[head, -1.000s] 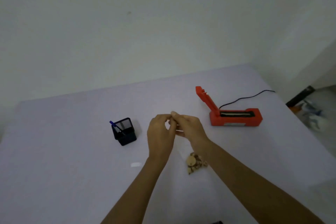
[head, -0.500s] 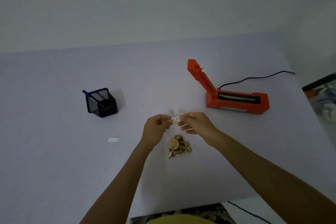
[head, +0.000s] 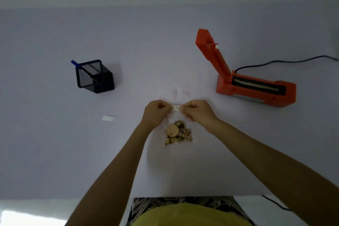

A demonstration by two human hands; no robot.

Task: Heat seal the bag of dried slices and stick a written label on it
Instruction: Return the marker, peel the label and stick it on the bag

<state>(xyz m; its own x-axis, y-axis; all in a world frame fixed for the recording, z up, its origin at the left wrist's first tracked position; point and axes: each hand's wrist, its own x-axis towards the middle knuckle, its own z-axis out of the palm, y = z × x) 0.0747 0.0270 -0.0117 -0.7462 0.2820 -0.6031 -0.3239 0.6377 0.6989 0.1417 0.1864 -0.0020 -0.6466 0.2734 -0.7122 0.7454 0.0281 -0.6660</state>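
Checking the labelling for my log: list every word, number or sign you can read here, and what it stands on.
Nothing can be read.
White label, held between left hand and right hand: dark marks, too small and blurred.
Orange heat sealer: pale front plate, unreadable.
White strip on table: blank as far as visible.

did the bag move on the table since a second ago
Cannot tell: the camera tilted. The bag lies between the pen holder and sealer, as before.
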